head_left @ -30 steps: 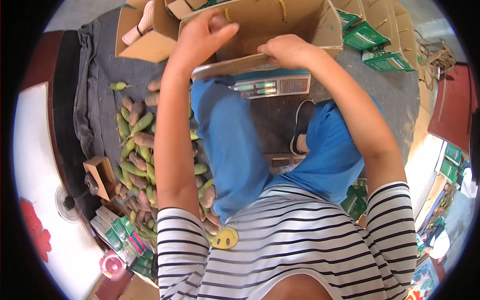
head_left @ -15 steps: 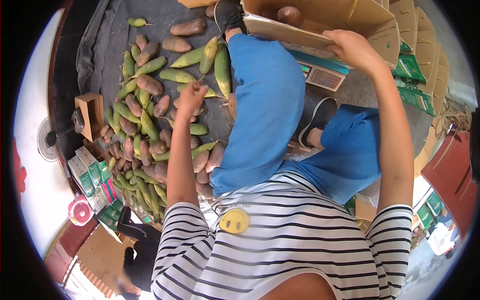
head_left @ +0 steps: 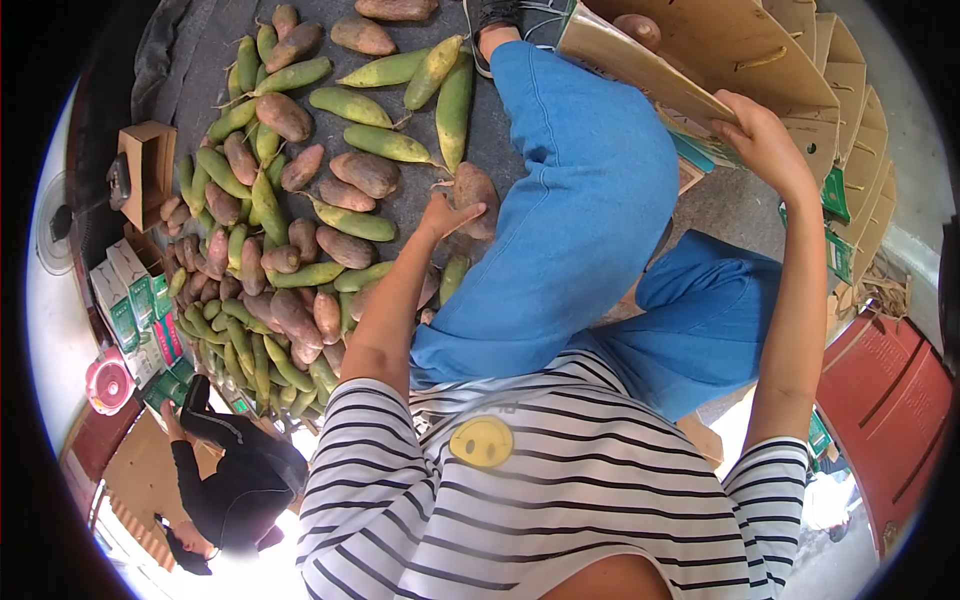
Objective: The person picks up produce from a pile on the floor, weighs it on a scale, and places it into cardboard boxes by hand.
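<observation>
My left hand point(head_left: 450, 216) is at a reddish-brown root vegetable point(head_left: 477, 187) beside my bent knee. Its thumb lies across the lower end, and the other fingers are partly hidden. Above it lies a long green radish point(head_left: 455, 112), with more green radishes point(head_left: 385, 143) to the left. My right hand point(head_left: 762, 140) grips the near edge of an open cardboard box point(head_left: 650, 70), thumb and fingers closed over the wall. Inside that box a reddish-brown root point(head_left: 637, 30) shows. A teal-topped scale point(head_left: 692, 155) is partly visible under the box.
A big pile of green and reddish-brown roots point(head_left: 290, 315) covers the dark ground sheet at left. More cardboard boxes point(head_left: 860, 150) stand at right. A small brown box point(head_left: 150, 175) sits at far left. Another person in black point(head_left: 235, 475) is at lower left.
My left hand has moved down and right from above the green radishes to the reddish-brown root. My right hand still holds the box edge. The view has shifted, and the other person shows more.
</observation>
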A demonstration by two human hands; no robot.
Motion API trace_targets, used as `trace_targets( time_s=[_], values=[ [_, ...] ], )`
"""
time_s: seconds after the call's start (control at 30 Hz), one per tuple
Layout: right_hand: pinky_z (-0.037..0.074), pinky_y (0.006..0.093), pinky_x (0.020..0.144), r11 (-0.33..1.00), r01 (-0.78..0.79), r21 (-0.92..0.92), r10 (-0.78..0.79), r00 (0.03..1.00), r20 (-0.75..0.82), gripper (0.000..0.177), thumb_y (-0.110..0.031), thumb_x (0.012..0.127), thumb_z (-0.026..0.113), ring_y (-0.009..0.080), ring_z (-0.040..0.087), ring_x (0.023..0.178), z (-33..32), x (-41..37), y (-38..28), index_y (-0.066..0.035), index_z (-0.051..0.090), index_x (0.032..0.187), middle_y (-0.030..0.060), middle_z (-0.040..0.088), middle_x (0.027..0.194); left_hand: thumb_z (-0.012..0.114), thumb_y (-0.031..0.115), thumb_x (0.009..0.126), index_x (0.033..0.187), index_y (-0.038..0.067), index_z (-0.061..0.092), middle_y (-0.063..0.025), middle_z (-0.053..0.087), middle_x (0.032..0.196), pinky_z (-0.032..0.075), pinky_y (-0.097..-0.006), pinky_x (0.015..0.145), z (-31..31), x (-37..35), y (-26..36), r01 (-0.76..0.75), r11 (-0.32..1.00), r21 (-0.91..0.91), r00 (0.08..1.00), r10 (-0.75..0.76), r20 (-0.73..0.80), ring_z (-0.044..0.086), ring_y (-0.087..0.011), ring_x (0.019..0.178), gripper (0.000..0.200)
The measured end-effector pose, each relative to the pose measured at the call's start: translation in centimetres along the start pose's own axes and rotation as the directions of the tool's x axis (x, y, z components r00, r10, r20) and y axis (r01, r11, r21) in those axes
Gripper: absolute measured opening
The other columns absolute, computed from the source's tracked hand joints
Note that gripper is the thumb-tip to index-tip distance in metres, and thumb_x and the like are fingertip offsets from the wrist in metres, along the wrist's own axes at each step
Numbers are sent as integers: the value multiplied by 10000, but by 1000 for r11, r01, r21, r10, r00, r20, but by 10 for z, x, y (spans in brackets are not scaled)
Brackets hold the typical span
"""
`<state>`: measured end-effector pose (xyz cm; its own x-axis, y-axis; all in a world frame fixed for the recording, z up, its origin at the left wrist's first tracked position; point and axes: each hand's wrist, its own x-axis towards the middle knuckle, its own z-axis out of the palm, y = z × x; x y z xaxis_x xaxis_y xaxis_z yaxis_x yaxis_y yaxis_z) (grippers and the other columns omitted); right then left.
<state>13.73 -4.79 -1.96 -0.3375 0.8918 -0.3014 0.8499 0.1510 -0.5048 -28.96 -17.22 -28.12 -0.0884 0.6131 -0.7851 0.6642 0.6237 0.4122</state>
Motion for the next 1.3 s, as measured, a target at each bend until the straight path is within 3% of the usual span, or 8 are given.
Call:
trace_targets(
  time_s=[0.27,0.47,0.77,0.9,0.97,1.13,1.2,1.3],
  values=[
    [420,369,803,999,-27,-21,28,999,37,208,-89,851,550,335,538,892,-3,2,-3,-5,516,1038,172,562,940,827,504,517,1248,-164,308,-298,431,1283,440,-371,946,40,28,13,247,963,-108,965,-255,-64,485,-341,1179,1118],
    [428,401,798,998,43,-35,-44,999,-3,220,-86,823,558,360,540,931,0,2,2,-16,518,1028,179,576,948,838,443,510,1267,-165,281,-297,437,1275,453,-367,929,61,47,-9,171,957,-235,962,-214,-170,500,-356,1156,1119],
    [446,422,811,991,39,-130,-49,996,-77,270,-90,801,574,355,550,962,3,-3,10,-18,530,1057,176,585,991,811,392,604,1189,-70,458,-167,605,1022,533,-325,679,9,1,3,218,757,-615,976,-187,116,625,-249,879,825],
    [452,431,807,992,1,-128,-5,999,-35,246,-88,788,584,350,559,953,-1,-3,7,-21,533,1018,166,596,956,709,278,780,1089,19,550,-67,627,929,516,-289,592,-29,-13,28,-55,495,-867,998,1,-63,621,-184,754,433],
    [455,436,785,990,-20,-143,14,999,-40,221,-87,788,587,346,570,931,1,-3,8,-21,538,993,160,601,916,688,252,805,1161,31,503,-74,593,1034,495,-323,751,-66,-33,64,-250,485,-838,967,166,-192,590,-187,901,458],
    [462,439,755,976,-62,-211,48,996,-71,180,-102,794,586,344,588,895,6,-4,7,-17,543,946,153,611,883,658,346,802,1337,34,336,-121,426,1311,349,-432,1043,-127,-132,221,-668,255,-699,722,449,-526,449,-257,1190,699],
    [465,440,749,974,-55,-221,39,996,-76,173,-103,795,583,342,593,887,6,-5,7,-14,542,938,156,613,879,682,288,790,1309,-17,353,-142,440,1301,394,-425,1006,-130,-151,267,-787,65,-613,541,551,-636,462,-267,1177,686],
    [467,439,741,973,-50,-223,34,996,-77,170,-102,794,581,339,597,884,8,-5,9,-11,545,932,161,615,874,759,231,721,1245,-20,376,-142,484,1189,432,-361,917,-100,-167,332,-889,189,-417,453,496,-741,502,-230,1079,696]
  ],
)
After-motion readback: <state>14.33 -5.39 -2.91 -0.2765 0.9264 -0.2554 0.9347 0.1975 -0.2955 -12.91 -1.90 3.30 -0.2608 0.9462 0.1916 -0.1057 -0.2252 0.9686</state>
